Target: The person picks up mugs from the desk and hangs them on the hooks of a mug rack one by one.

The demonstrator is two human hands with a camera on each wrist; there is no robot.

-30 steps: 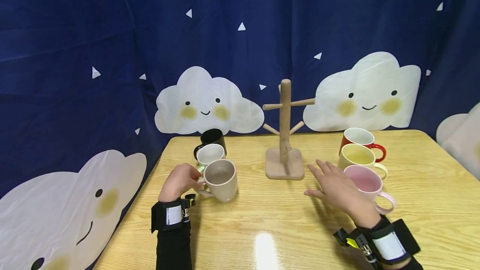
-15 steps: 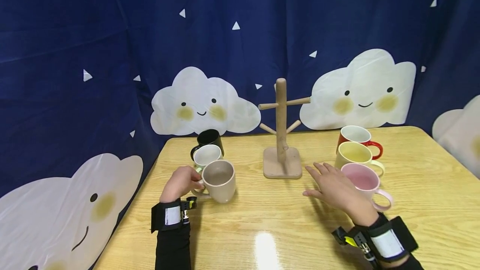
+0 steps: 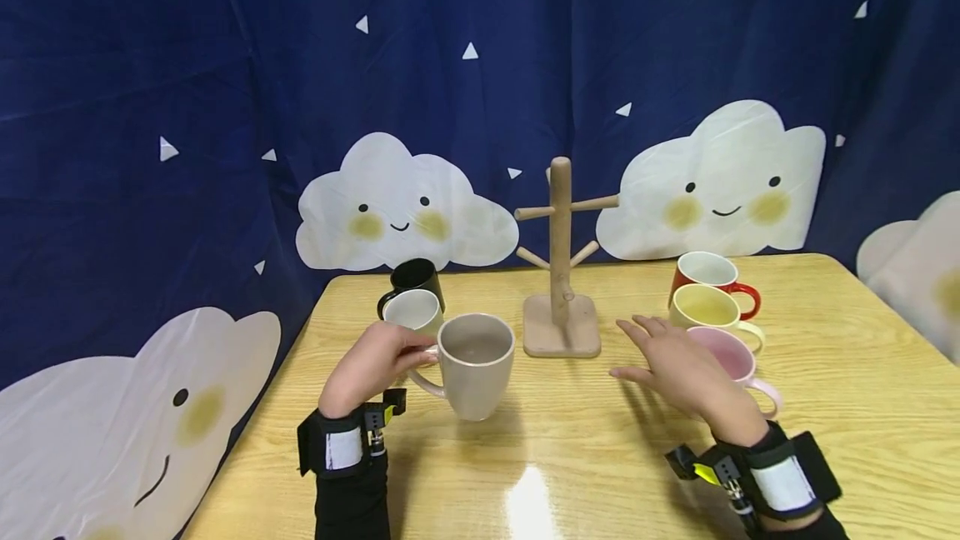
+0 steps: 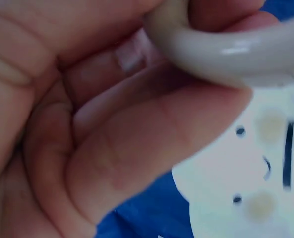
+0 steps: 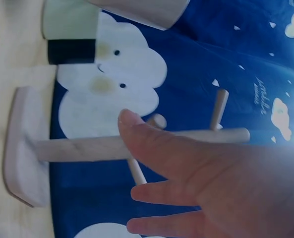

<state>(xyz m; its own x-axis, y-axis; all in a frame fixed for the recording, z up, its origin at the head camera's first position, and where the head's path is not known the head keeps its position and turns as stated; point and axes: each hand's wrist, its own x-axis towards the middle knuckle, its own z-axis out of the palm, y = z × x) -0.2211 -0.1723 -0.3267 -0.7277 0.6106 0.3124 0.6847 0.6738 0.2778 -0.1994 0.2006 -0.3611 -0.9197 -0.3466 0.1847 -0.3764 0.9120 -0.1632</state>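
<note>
My left hand (image 3: 372, 367) pinches the handle of a beige mug (image 3: 480, 377) at the left of the table. The mug is upright or nearly so, with a shadow on the wood beneath it. In the left wrist view, thumb and fingers close on the pale handle (image 4: 226, 52). My right hand (image 3: 678, 369) hovers with fingers spread, holding nothing, beside a pink mug (image 3: 723, 352) that it partly covers. Between the hands stands a wooden mug tree (image 3: 560, 257) with bare pegs; the right wrist view shows its post (image 5: 82, 149) beyond the right thumb.
Behind the beige mug are a white mug (image 3: 415, 311) and a black mug (image 3: 416, 275). A yellow mug (image 3: 705, 311) and a red mug (image 3: 705, 272) line up behind the pink one. A dark blue curtain (image 3: 420, 40) with clouds hangs behind the table (image 3: 600, 457).
My left hand has lifted the beige mug and carried it right, away from the white mug. My right hand has barely moved. The head view has shifted slightly.
</note>
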